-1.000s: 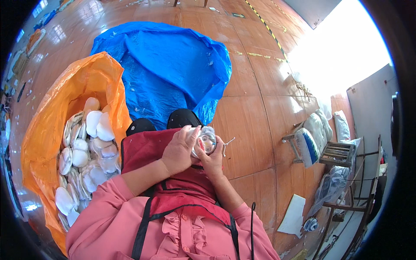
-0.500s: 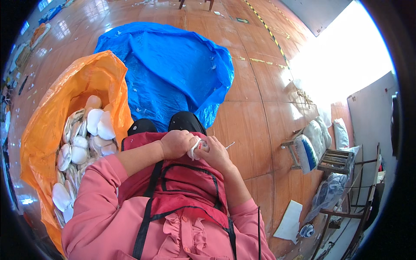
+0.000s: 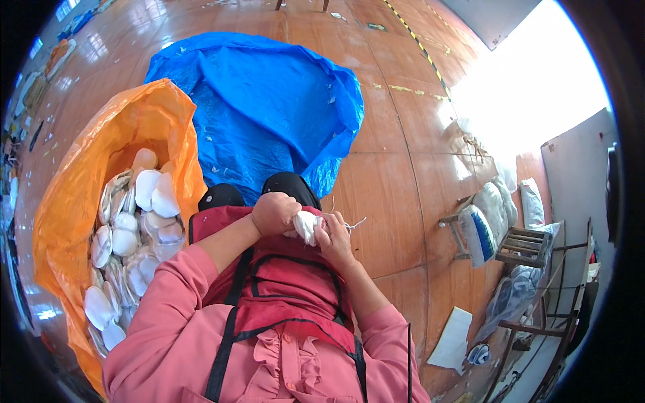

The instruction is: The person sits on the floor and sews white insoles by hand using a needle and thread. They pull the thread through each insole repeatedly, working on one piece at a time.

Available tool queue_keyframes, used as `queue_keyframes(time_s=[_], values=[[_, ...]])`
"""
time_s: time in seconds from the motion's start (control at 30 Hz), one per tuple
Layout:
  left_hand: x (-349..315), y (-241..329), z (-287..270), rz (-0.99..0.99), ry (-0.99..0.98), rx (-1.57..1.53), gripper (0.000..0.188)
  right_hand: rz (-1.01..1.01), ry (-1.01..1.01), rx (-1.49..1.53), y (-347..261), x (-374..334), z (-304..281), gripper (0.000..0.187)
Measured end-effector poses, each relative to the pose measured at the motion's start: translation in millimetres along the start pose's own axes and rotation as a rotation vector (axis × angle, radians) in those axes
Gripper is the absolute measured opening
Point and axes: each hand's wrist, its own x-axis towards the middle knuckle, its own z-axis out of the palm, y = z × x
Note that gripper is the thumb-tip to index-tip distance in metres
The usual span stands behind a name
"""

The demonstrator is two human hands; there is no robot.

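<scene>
In front of my lap, both hands hold a small white bundle of soft material point(image 3: 306, 227); its exact kind cannot be made out. My left hand point(image 3: 274, 213) is closed in a fist at the bundle's left end. At its right side, my right hand point(image 3: 336, 240) pinches it between thumb and fingers. A thin white cord point(image 3: 357, 224) sticks out to the right past my right hand. Beneath the hands lies a red apron point(image 3: 289, 269) with black trim. Part of the bundle is hidden by my fingers.
An orange sack point(image 3: 70, 195) holding many white and beige rounded pads point(image 3: 126, 242) stands open at my left. Ahead of my knees spreads a blue plastic sack point(image 3: 269, 101). To the right are a wooden stool point(image 3: 524, 247), cushions point(image 3: 476, 235) and a white sheet point(image 3: 450, 339) on the floor.
The bundle has been turned, so more of its white side shows and the red spot seen before is out of sight. My right hand has shifted slightly down; my left fist has rotated.
</scene>
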Motion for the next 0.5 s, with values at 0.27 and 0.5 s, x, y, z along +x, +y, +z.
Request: queue_keyframes(time_s=[0.27, 0.5], values=[[-5.4, -1.7, 11.7, -0.155, 0.09, -0.104, 0.028, 0.618, 0.001, 0.767, 10.7, -8.9, 20.1, 0.028], [4.2, 36.0, -7.3, -0.507, 0.022, -0.262, 0.032, 0.45, -0.166, 0.687, -3.8, 6.2, -16.6, 0.036]])
